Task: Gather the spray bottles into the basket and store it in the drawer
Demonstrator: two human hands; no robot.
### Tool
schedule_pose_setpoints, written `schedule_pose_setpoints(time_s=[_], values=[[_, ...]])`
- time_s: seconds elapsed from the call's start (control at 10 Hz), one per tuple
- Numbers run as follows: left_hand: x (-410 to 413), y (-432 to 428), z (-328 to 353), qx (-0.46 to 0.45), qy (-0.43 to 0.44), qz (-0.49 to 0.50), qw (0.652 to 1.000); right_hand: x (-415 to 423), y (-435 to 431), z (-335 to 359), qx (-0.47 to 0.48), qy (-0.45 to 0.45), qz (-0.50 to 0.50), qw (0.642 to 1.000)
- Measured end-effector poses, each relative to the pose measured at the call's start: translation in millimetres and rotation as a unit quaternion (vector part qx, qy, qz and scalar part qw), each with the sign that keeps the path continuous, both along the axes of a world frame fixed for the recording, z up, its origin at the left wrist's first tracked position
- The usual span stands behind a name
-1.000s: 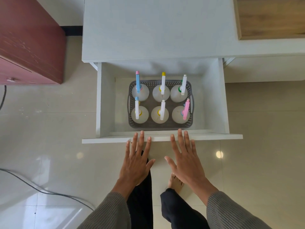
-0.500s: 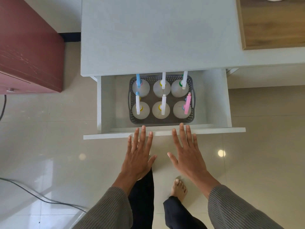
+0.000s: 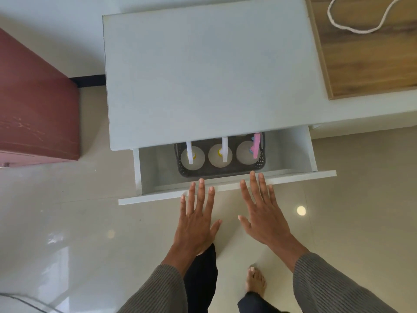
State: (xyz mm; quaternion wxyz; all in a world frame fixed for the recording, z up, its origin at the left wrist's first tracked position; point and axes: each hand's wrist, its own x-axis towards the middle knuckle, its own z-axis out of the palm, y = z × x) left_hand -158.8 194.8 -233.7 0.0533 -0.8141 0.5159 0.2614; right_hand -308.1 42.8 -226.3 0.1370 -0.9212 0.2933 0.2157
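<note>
Three translucent spray bottles (image 3: 220, 154) show upright in the dark perforated basket (image 3: 220, 171), inside the partly shut white drawer (image 3: 225, 188). Left hand (image 3: 195, 224) and right hand (image 3: 262, 218) are flat, fingers spread, holding nothing, fingertips against the drawer front.

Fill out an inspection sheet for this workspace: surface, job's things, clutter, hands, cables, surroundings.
Surface: white cabinet top, bare.
Job's things: grey basket inside the half-open drawer; three spray bottles show, further ones hidden if any.
Clutter: nothing seen.
Hands: left hand and right hand open, fingers spread at the drawer front.
Cables: white cord on the wooden top.
Surroundings: red cabinet, glossy tiled floor.
</note>
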Motion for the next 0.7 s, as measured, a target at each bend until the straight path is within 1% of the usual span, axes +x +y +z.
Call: schedule_pose_setpoints(time_s=[0.2, 0.3, 0.4, 0.5, 0.7], values=[[32, -34, 2, -0.007, -0.024, -0.003, 1.000, 34, -30, -2, -0.011, 0.000, 0.002, 1.000], [49, -50, -2, -0.036, -0.042, 0.001, 0.998, 52, -46, -6, -0.023, -0.009, 0.001, 1.000], [62, -60, -7, -0.063, -0.068, -0.029, 0.995, 66, -59, -11, -0.053, -0.030, -0.005, 0.998], [64, -68, -9, -0.095, -0.098, -0.011, 0.991, 77, -69, -16, -0.091, -0.083, -0.014, 0.992], [72, -103, 11, -0.108, -0.102, 0.029, 0.988, 101, -92, -4, -0.089, -0.114, -0.012, 0.989]])
